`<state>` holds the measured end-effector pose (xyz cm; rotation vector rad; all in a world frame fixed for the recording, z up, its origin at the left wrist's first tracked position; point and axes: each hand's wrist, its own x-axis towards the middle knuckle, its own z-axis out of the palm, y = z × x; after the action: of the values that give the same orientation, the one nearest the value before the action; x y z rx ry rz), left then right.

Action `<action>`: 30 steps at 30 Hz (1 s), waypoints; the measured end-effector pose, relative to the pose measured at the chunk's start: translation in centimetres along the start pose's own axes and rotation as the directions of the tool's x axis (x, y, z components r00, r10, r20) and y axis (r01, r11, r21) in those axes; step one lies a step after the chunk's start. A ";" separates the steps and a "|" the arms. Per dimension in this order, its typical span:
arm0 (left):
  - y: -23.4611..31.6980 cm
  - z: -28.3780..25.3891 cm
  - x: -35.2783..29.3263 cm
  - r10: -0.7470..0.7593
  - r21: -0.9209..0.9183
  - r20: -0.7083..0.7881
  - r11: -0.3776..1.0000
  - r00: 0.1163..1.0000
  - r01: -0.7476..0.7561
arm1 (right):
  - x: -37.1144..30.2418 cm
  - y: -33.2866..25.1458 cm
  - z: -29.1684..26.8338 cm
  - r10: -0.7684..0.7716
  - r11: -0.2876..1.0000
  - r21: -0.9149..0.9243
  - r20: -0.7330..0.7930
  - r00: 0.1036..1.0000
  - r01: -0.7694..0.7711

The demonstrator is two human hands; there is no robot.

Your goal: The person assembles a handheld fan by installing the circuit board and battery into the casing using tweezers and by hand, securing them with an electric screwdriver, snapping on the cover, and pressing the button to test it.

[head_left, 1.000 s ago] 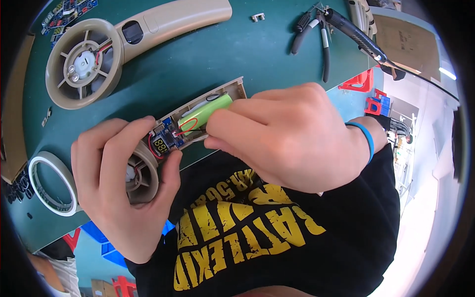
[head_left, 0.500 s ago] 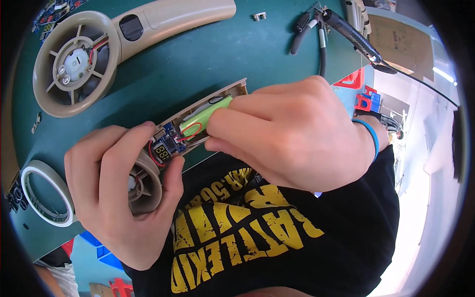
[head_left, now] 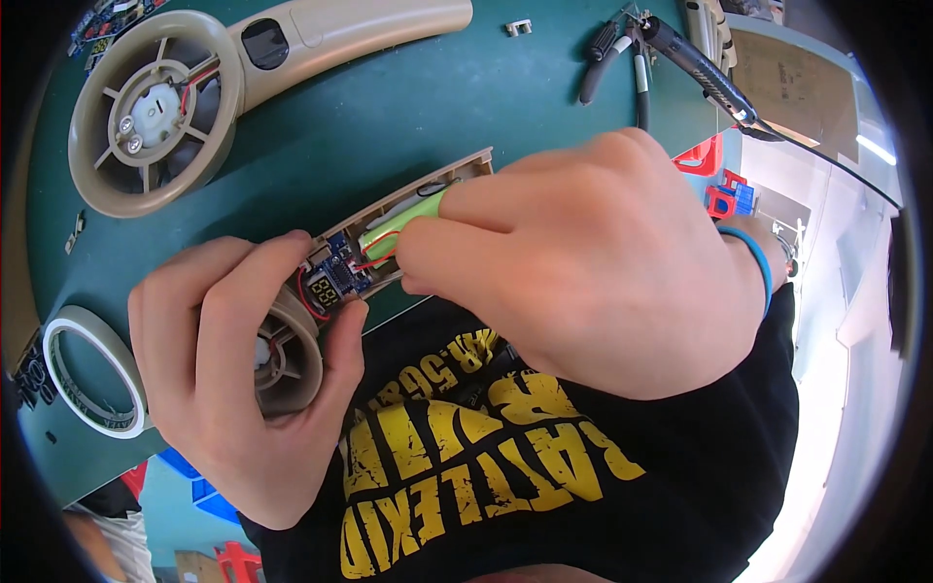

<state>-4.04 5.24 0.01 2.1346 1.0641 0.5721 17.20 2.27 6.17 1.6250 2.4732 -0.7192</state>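
My left hand [head_left: 228, 369] is closed around a small beige handheld fan [head_left: 309, 364], its thumb and fingers gripping where the round grille meets the opened handle. In the handle sits a blue circuit board [head_left: 340, 260] with a small digit display and thin red wires. A light-green cylindrical battery [head_left: 397, 225] lies in the long handle shell [head_left: 476, 163], beside the board. Over the battery's far end, my right hand [head_left: 573, 262] is closed, fingers and thumb pressed on it; its fingertips are partly hidden.
A larger beige fan [head_left: 155, 117] lies at the back left of the green table [head_left: 389, 107]. A roll of white tape [head_left: 92, 374] is at left. Pliers [head_left: 622, 58] and a black pen-like tool [head_left: 695, 68] with a cord lie at the far right. A small beige part [head_left: 519, 28] sits at the back.
My right hand has shifted slightly and turned over the battery, covering more of the handle. The left hand keeps its grip on the fan. The whole view has moved a little.
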 end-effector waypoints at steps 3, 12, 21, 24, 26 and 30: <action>0.2 0.1 0.1 0.005 0.031 0.011 1.000 1.000 -0.006 | 0.6 -0.4 -0.7 0.004 1.000 0.014 0.007 1.000 -0.005; -0.7 0.1 -0.1 0.071 0.010 -0.035 0.997 0.997 -0.071 | 1.9 -1.9 -1.6 0.073 0.985 -0.161 0.120 0.990 -0.053; -0.4 0.4 0.2 0.044 -0.007 -0.055 0.999 0.998 -0.044 | 0.2 0.8 0.5 -0.056 0.998 0.040 -0.036 0.998 0.057; -0.2 0.6 0.1 0.054 -0.001 -0.076 0.999 0.996 -0.054 | -0.3 1.1 -0.5 -0.009 1.000 -0.029 -0.008 1.000 0.009; -0.1 0.5 0.1 0.053 -0.011 -0.080 0.998 0.995 -0.054 | 0.0 1.5 0.1 -0.023 0.998 0.055 -0.147 0.989 0.031; -0.2 0.5 0.1 0.055 -0.009 -0.067 0.998 0.996 -0.056 | 0.5 2.4 0.5 -0.031 0.999 0.030 -0.184 0.982 0.037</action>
<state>-3.76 5.27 -0.51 2.1547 1.0377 0.6776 19.00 3.21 4.81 1.7381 2.6346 -0.6448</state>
